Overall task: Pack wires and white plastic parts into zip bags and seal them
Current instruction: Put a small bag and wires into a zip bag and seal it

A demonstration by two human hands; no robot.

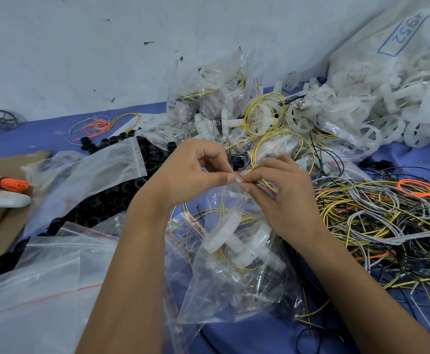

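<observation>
A clear zip bag (236, 282) hangs between both hands in the middle of the view. Inside it lie white plastic wheel parts (230, 236) and a yellow wire loop. My left hand (191, 172) pinches the bag's red-lined zip strip between thumb and forefinger. Touching it from the right, my right hand (282, 190) pinches the same strip. Loose wires (387, 221), yellow, grey, black and orange, lie tangled at the right. Loose white plastic wheels (387, 116) are heaped at the back right.
Filled zip bags (208, 98) pile up against the wall behind my hands. Empty zip bags (43, 290) spread at the lower left over black rings (101, 203). An orange wire bundle (2, 181) and cardboard sit at the left edge. A large printed sack (397, 42) stands at the back right.
</observation>
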